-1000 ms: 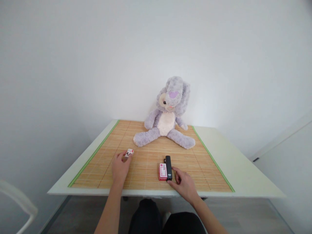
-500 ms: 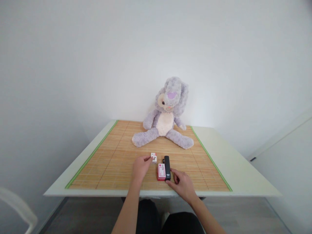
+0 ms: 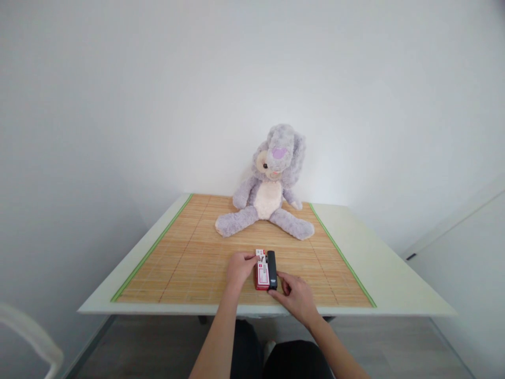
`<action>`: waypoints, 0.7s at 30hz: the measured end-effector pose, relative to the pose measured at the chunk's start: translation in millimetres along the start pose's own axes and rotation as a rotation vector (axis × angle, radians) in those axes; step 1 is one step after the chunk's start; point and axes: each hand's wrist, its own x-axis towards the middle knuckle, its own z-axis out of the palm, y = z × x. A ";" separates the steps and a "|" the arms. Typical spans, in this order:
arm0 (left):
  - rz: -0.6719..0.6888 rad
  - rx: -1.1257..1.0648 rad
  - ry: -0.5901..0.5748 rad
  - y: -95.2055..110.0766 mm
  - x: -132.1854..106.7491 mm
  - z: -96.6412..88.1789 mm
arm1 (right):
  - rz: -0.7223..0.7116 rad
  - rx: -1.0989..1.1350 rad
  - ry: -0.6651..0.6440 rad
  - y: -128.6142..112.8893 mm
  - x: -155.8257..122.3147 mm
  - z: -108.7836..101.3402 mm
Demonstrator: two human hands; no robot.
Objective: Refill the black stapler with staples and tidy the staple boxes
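Note:
A small white box (image 3: 260, 252) with red marks is pinched between the thumb and fingers of my left hand (image 3: 241, 267). It sits at the far end of a larger red-and-white box (image 3: 262, 276), close to the stapler. The black stapler (image 3: 272, 269) lies lengthwise along the right side of the larger box. My right hand (image 3: 296, 298) holds the stapler's near end, with the thumb at its near edge and a finger on its right side. Fingers partly cover the small box.
A grey plush toy (image 3: 269, 199) sits against the wall behind the boxes, its legs spread. Under everything lies a bamboo mat (image 3: 197, 252) with green edges on a white table (image 3: 379, 252). A white curved piece (image 3: 33, 331) shows at lower left.
My left hand has carried the small white box to the right, up against the far end of the larger box by the stapler. My right hand has stayed at the stapler.

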 end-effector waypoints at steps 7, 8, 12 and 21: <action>0.059 0.091 -0.031 0.2 -11.2 -7.1 | 0.001 -0.012 0.002 1.7 -0.3 0.3; 0.073 0.114 -0.031 -1.5 -16.5 -11.0 | 0.003 -0.011 -0.002 1.6 -0.5 0.3; 0.139 0.217 -0.064 -14.2 -42.7 -30.5 | -0.038 -0.032 0.055 -0.9 -1.7 -0.4; 0.293 0.448 -0.298 -16.6 -47.4 -35.0 | -0.190 -0.216 0.065 -2.9 -0.5 -3.7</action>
